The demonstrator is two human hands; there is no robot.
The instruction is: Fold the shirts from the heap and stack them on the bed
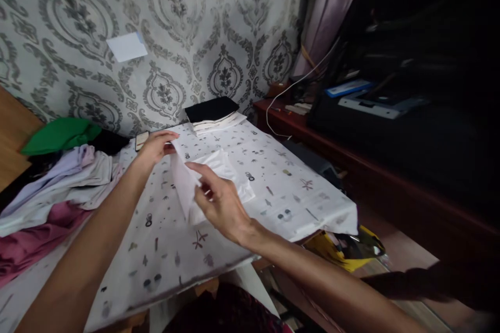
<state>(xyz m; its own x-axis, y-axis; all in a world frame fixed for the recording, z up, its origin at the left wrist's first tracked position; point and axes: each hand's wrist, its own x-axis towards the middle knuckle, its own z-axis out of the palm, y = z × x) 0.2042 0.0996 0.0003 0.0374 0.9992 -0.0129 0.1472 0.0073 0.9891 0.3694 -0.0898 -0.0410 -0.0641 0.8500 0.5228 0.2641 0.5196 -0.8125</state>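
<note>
On the patterned table cover lies a piece of thin white fabric (224, 165), partly folded, with one side (183, 182) lifted up. My left hand (158, 145) pinches the far corner of that lifted side between thumb and fingers. At its near side is my right hand (222, 203), index finger stretched out and thumb apart from it. The right fingertips overlap the raised fabric; whether they press on it I cannot tell. Behind, near the wall, sits a stack of folded white fabric (216, 124) with a folded black cloth (213, 109) on top.
Loose clothes, among them a green garment (62, 134) and a pink one (42, 234), are heaped at the left. A phone (141, 140) rests by my left hand. On the right stands a dark red cabinet (332, 140) with a white cable (273, 101). A yellow bag (339, 252) lies below the table.
</note>
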